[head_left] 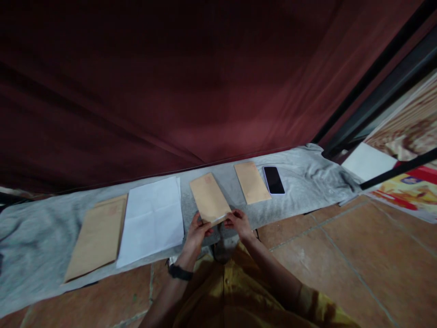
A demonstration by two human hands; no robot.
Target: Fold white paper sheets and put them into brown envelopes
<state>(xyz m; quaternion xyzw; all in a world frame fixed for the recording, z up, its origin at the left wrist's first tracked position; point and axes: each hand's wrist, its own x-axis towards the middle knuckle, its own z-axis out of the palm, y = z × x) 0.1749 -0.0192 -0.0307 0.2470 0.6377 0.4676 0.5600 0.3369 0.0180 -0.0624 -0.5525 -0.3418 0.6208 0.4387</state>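
Observation:
A brown envelope (208, 197) lies on the grey cloth (37, 241) right in front of me. My left hand (198, 231) pinches its near left corner. My right hand (240, 222) pinches its near right edge, where a pale strip shows along the flap. Both hands are closed on the envelope's near end. A black band sits on my left wrist.
A second brown envelope (251, 181) and a black phone (273, 179) lie to the right. White paper sheets (153, 218) and a stack of larger brown envelopes (97, 237) lie to the left. A dark red curtain (170, 82) hangs behind. Tiled floor (358, 255) is at right.

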